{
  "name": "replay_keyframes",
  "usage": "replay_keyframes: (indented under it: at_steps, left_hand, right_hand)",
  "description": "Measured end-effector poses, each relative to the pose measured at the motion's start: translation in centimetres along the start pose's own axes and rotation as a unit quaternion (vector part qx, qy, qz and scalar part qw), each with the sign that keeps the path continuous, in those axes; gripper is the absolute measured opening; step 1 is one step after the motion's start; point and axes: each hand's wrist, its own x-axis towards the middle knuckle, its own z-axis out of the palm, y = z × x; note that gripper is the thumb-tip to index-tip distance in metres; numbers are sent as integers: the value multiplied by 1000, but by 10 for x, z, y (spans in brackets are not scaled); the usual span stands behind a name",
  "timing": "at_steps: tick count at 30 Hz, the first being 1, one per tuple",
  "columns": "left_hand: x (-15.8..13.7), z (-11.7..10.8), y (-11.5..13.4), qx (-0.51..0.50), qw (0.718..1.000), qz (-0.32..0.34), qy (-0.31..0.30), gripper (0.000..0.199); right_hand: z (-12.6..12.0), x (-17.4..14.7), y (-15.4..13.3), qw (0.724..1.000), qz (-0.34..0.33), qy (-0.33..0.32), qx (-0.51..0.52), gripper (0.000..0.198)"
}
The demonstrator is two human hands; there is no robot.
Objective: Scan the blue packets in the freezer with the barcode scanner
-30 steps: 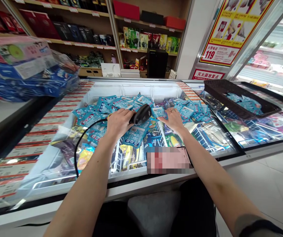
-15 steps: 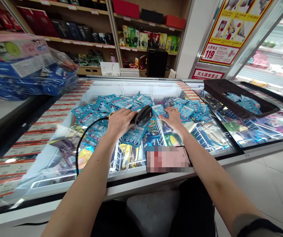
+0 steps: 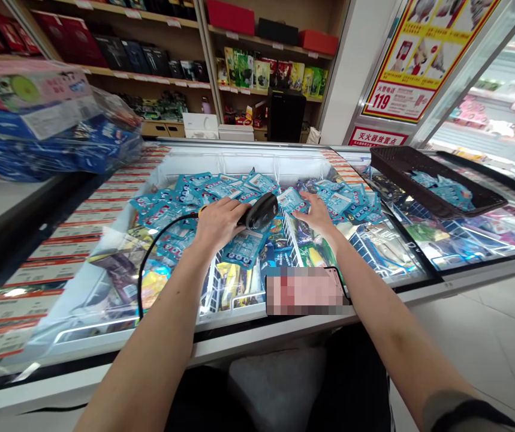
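My left hand (image 3: pixel 220 223) is closed around the handle of a black barcode scanner (image 3: pixel 261 212), whose head points right. A black cable runs from it down the left side. Just right of the scanner lies a blue packet (image 3: pixel 289 200) with a white label, on the freezer's glass top. My right hand (image 3: pixel 318 216) is beside this packet, thumb and fingers spread around its right edge; whether a fingertip touches it is hard to see. More blue packets (image 3: pixel 189 189) lie in a loose heap to the left, and another group of blue packets (image 3: pixel 351 201) lies to the right.
A phone (image 3: pixel 306 291) rests on the freezer's front edge, between my forearms. On the right, a dark brown basket (image 3: pixel 401 171) holds several blue packets. Plastic-wrapped boxes (image 3: pixel 36 120) are stacked at the left. Shelves of goods (image 3: pixel 149 78) stand behind the freezer.
My right hand has shifted slightly right, and its fingers have spread away from the packet beside the scanner. That packet is now more fully visible. The left hand and scanner have hardly moved.
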Motion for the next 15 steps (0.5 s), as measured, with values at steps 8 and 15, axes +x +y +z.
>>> replay_keyframes:
  at_steps: [8, 15]
  left_hand:
    - [0, -1, 0, -3, 1000, 2, -7, 38]
    - [0, -3, 1, -6, 1000, 9, -22, 42]
  right_hand:
    - [4, 2, 13, 991, -25, 53, 122, 69]
    - [9, 3, 19, 976, -6, 65, 208, 46]
